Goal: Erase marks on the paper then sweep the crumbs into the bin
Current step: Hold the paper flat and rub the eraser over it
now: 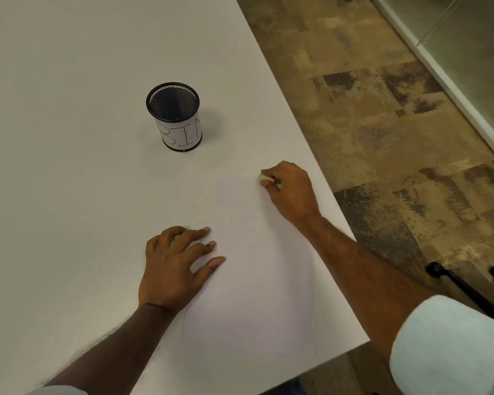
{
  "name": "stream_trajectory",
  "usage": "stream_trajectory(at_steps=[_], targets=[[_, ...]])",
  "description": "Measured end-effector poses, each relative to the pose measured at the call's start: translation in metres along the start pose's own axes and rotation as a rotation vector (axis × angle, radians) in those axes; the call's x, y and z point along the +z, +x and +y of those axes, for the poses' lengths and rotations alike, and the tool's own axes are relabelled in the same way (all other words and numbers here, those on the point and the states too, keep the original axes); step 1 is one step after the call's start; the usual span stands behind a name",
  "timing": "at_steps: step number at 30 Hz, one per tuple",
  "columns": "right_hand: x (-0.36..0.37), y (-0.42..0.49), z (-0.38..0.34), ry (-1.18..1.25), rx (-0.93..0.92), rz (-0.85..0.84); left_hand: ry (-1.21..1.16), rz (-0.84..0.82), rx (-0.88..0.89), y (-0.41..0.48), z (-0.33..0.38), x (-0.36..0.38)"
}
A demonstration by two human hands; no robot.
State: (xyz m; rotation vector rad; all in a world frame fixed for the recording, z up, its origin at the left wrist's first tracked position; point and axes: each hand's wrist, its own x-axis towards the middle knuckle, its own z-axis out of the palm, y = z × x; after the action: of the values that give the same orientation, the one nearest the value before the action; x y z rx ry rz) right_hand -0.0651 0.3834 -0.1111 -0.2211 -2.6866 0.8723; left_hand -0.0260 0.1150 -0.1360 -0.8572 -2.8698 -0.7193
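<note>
I am looking down on a white desk (69,195) where a sheet of paper (254,280) is lying near the right edge, its outline faint against the surface. My left hand (174,266) is resting on the paper's left edge, fingers spread wide and pressing flat, gripping nothing. My right hand (288,192) is sitting at the paper's far right corner, thumb and fingertips pinched narrow around a small white eraser (264,179) that is touching the sheet there (only its tip is showing between the fingers). I cannot make out any marks or crumbs on the paper from here. The bin (174,116), a black mesh cup with a white label lettered "BIN", is standing upright on the desk beyond the paper, well apart from both hands. A mottled brown floor (382,109) is showing to the right of the desk.
</note>
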Motion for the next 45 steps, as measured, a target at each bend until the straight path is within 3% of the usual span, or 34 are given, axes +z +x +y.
stream_trajectory(at_steps=[3, 6, 8, 13, 23, 28, 31, 33, 37, 39, 45], targets=[[0.0, -0.021, -0.016, 0.068, -0.03, -0.03, 0.0, 0.002, 0.008, 0.001, 0.0, -0.001], [0.006, -0.069, -0.039, 0.094, -0.214, -0.21, 0.012, 0.002, 0.011, 0.001, 0.0, -0.001], [0.008, -0.083, -0.038, 0.074, -0.24, -0.284, 0.017, 0.002, 0.017, 0.001, 0.001, -0.001], [-0.004, -0.031, -0.001, 0.012, 0.011, 0.006, 0.028, 0.01, 0.016, 0.0, 0.001, 0.0], [-0.004, -0.023, 0.01, 0.039, 0.041, 0.082, 0.006, -0.051, 0.064, 0.009, 0.014, -0.008], [-0.003, -0.024, 0.011, 0.081, 0.063, 0.072, 0.057, -0.284, 0.023, 0.02, 0.036, 0.008], [-0.009, -0.031, 0.003, 0.112, 0.073, 0.09, 0.156, -0.329, -0.007, 0.015, 0.036, 0.014], [-0.013, -0.05, -0.007, 0.11, -0.008, 0.086, 0.164, -0.333, 0.0, 0.015, 0.037, 0.014], [-0.011, -0.099, -0.019, 0.069, -0.223, -0.136, 0.175, -0.346, 0.013, 0.016, 0.037, 0.013], [-0.013, -0.092, -0.008, 0.002, -0.268, -0.166, 0.177, -0.354, 0.016, 0.015, 0.037, 0.013], [-0.023, -0.016, 0.031, -0.138, -0.089, -0.008, 0.183, -0.351, 0.008, 0.017, 0.039, 0.012]])
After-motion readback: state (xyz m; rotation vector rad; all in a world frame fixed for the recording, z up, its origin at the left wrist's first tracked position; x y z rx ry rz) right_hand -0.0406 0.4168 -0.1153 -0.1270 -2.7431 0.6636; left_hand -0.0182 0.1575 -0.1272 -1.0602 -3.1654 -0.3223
